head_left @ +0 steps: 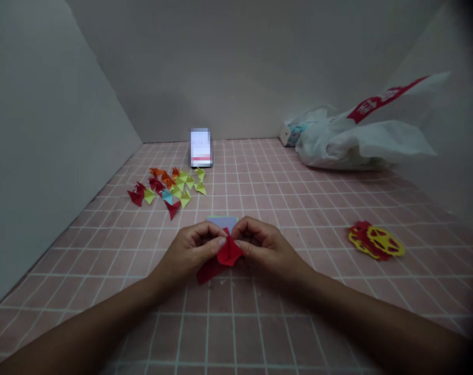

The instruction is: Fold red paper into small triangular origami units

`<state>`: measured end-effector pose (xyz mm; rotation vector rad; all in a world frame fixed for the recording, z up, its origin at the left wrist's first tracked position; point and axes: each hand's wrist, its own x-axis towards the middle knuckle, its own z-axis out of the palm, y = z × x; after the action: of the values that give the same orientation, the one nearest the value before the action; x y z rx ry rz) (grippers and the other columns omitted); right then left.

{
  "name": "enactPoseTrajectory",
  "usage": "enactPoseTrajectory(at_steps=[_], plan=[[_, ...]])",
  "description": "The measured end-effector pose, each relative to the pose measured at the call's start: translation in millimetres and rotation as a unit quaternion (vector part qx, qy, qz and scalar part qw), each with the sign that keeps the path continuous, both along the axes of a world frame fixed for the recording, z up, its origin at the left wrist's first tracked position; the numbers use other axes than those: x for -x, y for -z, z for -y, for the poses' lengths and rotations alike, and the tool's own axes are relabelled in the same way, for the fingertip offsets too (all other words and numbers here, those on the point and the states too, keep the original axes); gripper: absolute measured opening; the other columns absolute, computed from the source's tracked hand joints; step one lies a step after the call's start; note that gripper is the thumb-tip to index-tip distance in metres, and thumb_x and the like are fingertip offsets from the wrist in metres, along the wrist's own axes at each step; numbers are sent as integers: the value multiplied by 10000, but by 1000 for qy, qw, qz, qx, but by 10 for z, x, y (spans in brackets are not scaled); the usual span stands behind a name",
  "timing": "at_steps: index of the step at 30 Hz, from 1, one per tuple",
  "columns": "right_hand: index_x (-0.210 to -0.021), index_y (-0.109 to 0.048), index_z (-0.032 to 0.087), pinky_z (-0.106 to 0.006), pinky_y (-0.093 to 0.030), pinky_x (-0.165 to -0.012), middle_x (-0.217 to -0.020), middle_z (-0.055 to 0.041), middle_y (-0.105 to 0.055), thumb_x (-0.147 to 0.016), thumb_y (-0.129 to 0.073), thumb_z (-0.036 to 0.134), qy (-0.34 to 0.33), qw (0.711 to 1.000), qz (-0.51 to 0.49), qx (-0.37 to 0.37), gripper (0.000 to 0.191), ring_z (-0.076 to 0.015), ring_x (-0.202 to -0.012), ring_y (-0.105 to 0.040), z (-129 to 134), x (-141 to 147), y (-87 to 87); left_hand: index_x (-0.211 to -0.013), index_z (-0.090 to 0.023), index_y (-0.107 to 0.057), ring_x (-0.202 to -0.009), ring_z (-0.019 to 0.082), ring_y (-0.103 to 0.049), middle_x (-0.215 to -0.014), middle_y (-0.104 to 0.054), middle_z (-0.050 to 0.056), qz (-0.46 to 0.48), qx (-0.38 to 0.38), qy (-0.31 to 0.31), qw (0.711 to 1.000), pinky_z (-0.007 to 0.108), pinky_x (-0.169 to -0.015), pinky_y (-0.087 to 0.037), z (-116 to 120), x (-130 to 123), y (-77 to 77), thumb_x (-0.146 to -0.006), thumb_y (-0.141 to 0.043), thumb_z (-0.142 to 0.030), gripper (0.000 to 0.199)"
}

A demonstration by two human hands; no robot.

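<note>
A small red folded paper [229,253] is pinched between my two hands in the middle of the view. My left hand [195,244] closes thumb and fingers on its left side. On the opposite edge, my right hand [261,240] grips it the same way. The paper has a crease or slit down its middle and a pointed top. Below my left hand lies another red piece of paper [208,273], partly hidden. Just beyond my hands is a stack of pale blue-violet paper [221,222], its near part covered by them.
Several small folded paper figures [174,183] in red, orange, yellow and blue lie at the back left. Behind them stands a phone [201,148] with a lit screen. At right are red and yellow cut-outs [375,241]; farther back, a white plastic bag [353,143] beside a box [289,134].
</note>
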<state>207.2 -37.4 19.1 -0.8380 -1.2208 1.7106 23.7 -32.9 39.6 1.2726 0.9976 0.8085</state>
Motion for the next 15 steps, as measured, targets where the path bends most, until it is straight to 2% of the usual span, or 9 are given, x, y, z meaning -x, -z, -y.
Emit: enactPoseTrajectory(at_steps=[15], plan=[[-766,-608,174,-231,-396,-576,-718,11,-587,-796,-689,221,-23,999,29,5,98,-107,-648,-511,12,-13,40,-734,-158,-614,-580,77,-449,-656,-546,-43,-21,-16,6,1000,188,-532,-354,27,-1,19,-834,-648,-277,159]])
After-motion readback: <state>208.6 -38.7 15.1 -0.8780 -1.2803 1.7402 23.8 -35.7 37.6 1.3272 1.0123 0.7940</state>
